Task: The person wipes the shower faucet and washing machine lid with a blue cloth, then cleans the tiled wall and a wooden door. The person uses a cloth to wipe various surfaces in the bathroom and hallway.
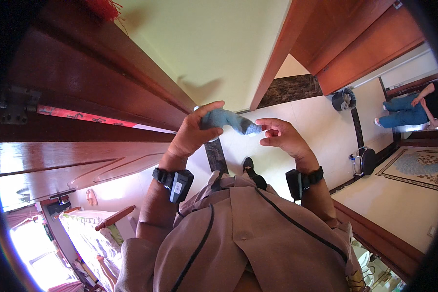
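Note:
A blue-grey cloth (228,120) with a dark patch is stretched between my two hands, in front of my body. My left hand (200,127) grips its bunched left end between thumb and fingers; small white parts show at that end, too unclear to name. At the cloth's narrow right end, the fingertips of my right hand (279,135) pinch it. Both wrists carry black strapped devices with cables.
An open wooden door (95,91) stands close at left, beside a pale wall (204,47). A black waste bin (344,99) and a round stool (368,161) stand at right. Another person (408,109) sits at far right. A bed (91,233) is at lower left.

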